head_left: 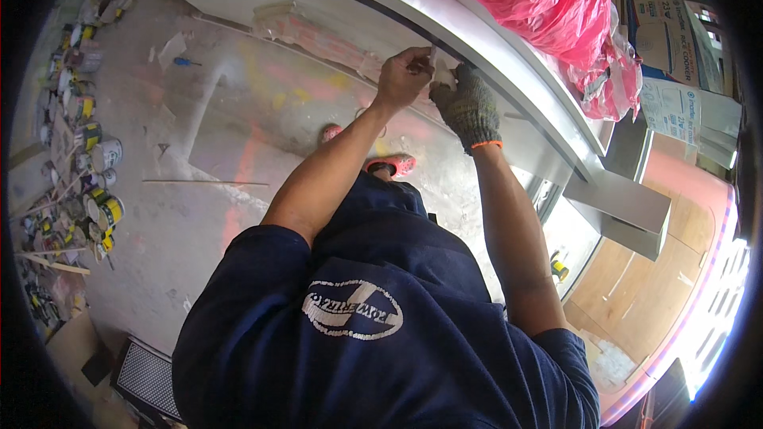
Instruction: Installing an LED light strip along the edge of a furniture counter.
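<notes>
My bare left hand (407,78) is raised in front of me, its fingers closed near the underside of a long white panel edge (509,52). A small, thin pale piece (433,56) shows at its fingertips; its kind is unclear. Close beside it, my right hand (469,107) wears a grey knitted work glove with an orange cuff. Its fingers are bent around a small whitish thing (443,77) that I cannot make out, just below the same edge. The two hands nearly touch, and the glove hides part of what lies between them.
Pink plastic sheeting (548,8) lies on top beyond the panel edge, near cardboard boxes (668,40). Several paint cans (103,208) crowd the left side. A thin stick (205,183) and a blue-handled tool (187,62) lie on the stained floor. Wooden boards (648,294) are at the right.
</notes>
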